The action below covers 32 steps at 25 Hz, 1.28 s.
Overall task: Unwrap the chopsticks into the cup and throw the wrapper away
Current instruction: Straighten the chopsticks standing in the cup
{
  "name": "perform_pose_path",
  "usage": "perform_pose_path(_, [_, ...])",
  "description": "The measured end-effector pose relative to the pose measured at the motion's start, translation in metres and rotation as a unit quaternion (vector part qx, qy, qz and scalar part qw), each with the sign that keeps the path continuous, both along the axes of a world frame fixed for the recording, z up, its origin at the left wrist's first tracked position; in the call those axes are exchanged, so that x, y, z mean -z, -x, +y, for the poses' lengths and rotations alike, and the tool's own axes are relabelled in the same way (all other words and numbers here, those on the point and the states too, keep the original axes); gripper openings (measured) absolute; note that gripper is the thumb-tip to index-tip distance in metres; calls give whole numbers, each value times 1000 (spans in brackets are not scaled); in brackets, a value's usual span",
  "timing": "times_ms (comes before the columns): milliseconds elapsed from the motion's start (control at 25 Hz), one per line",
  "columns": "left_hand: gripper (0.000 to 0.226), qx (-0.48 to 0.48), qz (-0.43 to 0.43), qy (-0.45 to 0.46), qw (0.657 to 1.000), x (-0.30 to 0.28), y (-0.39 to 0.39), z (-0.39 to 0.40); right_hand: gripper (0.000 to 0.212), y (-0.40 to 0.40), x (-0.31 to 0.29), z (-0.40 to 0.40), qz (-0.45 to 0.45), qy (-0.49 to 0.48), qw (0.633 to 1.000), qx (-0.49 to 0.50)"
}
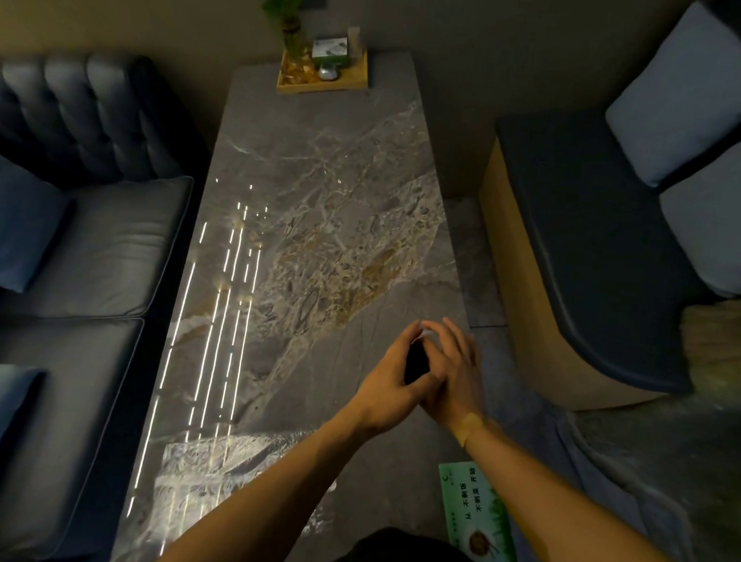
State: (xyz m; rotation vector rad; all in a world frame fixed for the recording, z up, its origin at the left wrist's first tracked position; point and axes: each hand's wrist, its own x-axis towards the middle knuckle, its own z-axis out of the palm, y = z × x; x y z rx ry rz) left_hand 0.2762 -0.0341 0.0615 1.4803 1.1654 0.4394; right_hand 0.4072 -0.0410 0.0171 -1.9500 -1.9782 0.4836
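My left hand (386, 372) and my right hand (457, 366) are pressed together above the right side of the marble table (322, 198). The fingertips of both hands meet at the top. Between the palms sits a small dark object (415, 363), with the left fingers curled around it and the right fingers lying against it. I cannot tell what this object is. No cup, chopsticks or wrapper shows clearly anywhere in the view.
A wooden tray (356, 82) with a plant and a small box stands at the table's far end. Crinkled clear plastic (215, 467) lies near left, a green card (481, 517) near right. A dark sofa (78, 238) runs along the left, a cushioned bench (581, 251) on the right.
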Motion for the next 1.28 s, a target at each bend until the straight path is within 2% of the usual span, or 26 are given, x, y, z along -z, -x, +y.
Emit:
perform_pose_path(120, [69,3,21,-38,999,-1,-1,6,47,2,-4,4,-1,-19,1000,15])
perform_pose_path(240, [67,4,31,-48,998,3,-1,11,52,5,-5,4,-5,13,999,35])
perform_pose_path(480, [78,-13,54,-45,997,13,0,15,58,6,-7,1,0,34,997,62])
perform_pose_path(720, [90,-63,32,-28,997,19,15,5,92,-4,-3,-16,20,47,998,33])
perform_pose_path(920, [92,-80,34,-23,996,33,40,-20,114,-17,1,-44,41,50,996,55])
perform_pose_path(1160, [68,-68,145,-33,987,60,91,-63,101,-25,19,-95,21,91,986,136])
perform_pose_path(1280, [52,-41,203,-63,976,65,119,-77,77,-25,28,-107,9,118,987,108])
